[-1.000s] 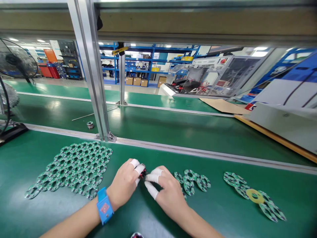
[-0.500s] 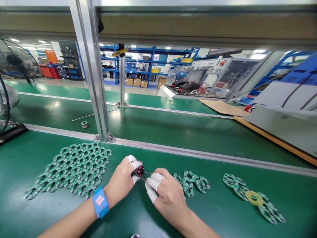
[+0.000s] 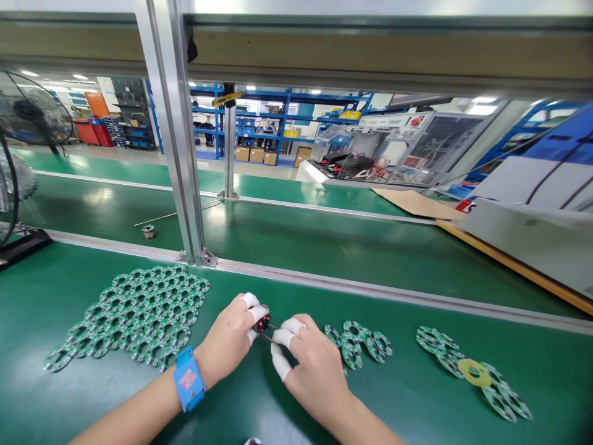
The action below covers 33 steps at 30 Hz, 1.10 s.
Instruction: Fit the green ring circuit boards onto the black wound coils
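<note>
My left hand (image 3: 230,337), with white finger cots and a blue wrist strap (image 3: 189,378), pinches a small motor stator (image 3: 262,323) with red windings. The stator's wound face is turned toward my right hand (image 3: 311,358). Closed in its white-cotted fingers are what look like tweezers (image 3: 269,337), whose two thin prongs reach to the stator. Fingers hide the back of the stator and most of the tweezers. Left of my hands lies a large patch of ring-shaped green circuit boards (image 3: 139,312). A smaller group of ring boards (image 3: 353,330) lies just beyond my right hand.
More ring boards (image 3: 498,405) with a yellow ring (image 3: 474,372) lie on the right. Another stator (image 3: 149,232) sits on the green lane behind the metal rail (image 3: 324,287). An upright metal post (image 3: 173,142) stands at the rail. A fan (image 3: 28,114) is far left.
The stator on the lane behind the rail has shifted left. My right fingers and the tweezers have come slightly nearer the held stator, which has tilted a little.
</note>
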Tool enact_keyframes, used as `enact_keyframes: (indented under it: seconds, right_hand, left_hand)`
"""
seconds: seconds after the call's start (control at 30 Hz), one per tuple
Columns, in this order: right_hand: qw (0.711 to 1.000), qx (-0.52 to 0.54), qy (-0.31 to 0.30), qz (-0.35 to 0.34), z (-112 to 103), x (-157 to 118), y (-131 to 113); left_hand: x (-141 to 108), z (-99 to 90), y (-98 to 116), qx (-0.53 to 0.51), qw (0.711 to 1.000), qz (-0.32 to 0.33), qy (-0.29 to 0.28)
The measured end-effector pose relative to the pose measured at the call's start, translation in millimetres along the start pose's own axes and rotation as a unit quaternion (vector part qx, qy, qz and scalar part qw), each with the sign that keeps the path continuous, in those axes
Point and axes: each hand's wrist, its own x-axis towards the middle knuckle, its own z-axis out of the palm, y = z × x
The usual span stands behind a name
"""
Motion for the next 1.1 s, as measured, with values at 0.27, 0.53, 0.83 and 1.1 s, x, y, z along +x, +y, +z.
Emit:
enact_keyframes:
  seconds: [0.27, 0.53, 0.83, 1.1]
  right_hand:
    - [1.000, 0.000, -0.026, 0.006, 2.8, 0.8, 0.2]
    - [0.999, 0.014, -0.021, 0.022, 7.2, -0.3, 0.0]
    - [1.000, -0.002, 0.007, -0.008, 5.6, -1.4, -0.7]
    - [0.997, -0.041, 0.035, -0.049, 5.3, -1.9, -7.8]
  left_hand:
    - [-1.6, 2.9, 3.5, 0.017, 1.000, -0.001, -0.015]
    - [-2.5, 6.7, 3.1, -0.009, 1.000, -0.004, -0.006]
    - [6.1, -3.2, 7.9, -0.139, 0.984, -0.111, 0.024]
    - [5.6, -3.7, 8.8, -0.148, 0.977, -0.146, 0.040]
